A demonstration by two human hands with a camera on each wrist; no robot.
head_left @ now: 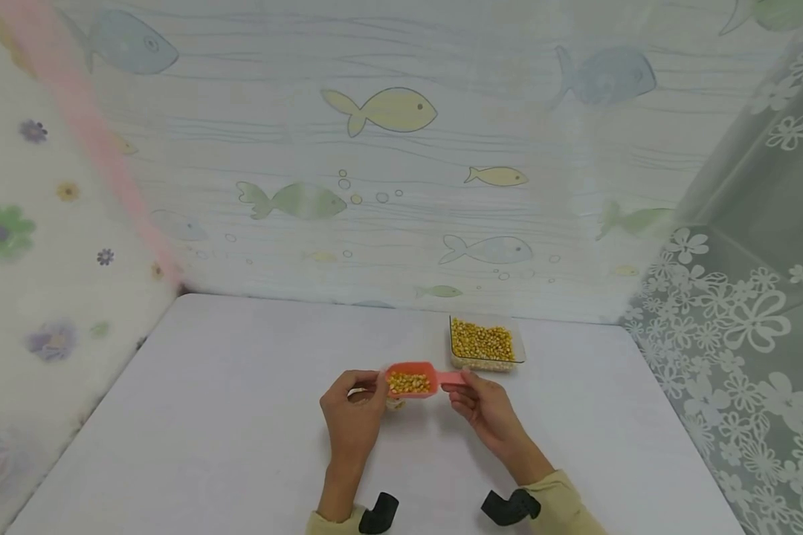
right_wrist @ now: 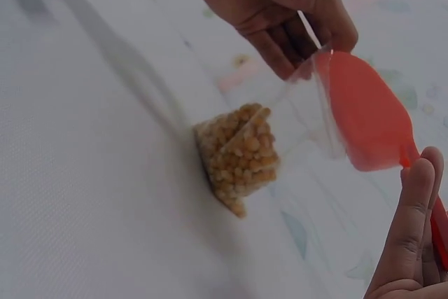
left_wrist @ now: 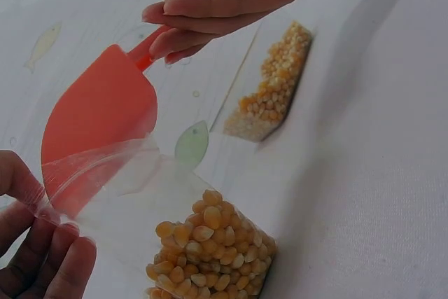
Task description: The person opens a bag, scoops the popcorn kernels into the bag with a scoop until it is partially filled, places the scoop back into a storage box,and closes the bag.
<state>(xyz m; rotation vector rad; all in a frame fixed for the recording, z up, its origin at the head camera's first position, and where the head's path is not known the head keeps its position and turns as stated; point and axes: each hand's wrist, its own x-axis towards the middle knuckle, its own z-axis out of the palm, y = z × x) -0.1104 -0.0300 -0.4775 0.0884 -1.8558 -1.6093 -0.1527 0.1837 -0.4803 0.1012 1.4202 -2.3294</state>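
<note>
A red scoop (head_left: 411, 380) loaded with yellow corn kernels is held level by its handle in my right hand (head_left: 491, 416). Its front end sits in the mouth of a clear plastic bag (left_wrist: 133, 173). My left hand (head_left: 356, 416) pinches the bag's upper edge between thumb and fingers, close to the scoop's lip. Corn kernels (left_wrist: 210, 250) fill the lower part of the bag, which rests on the table. In the head view the scoop and left hand hide most of the bag.
A clear rectangular container (head_left: 484, 364) of corn kernels stands on the white table (head_left: 227, 401), behind the right hand. A fish-patterned curtain (head_left: 388, 156) hangs behind the table, with flowered sheets at both sides.
</note>
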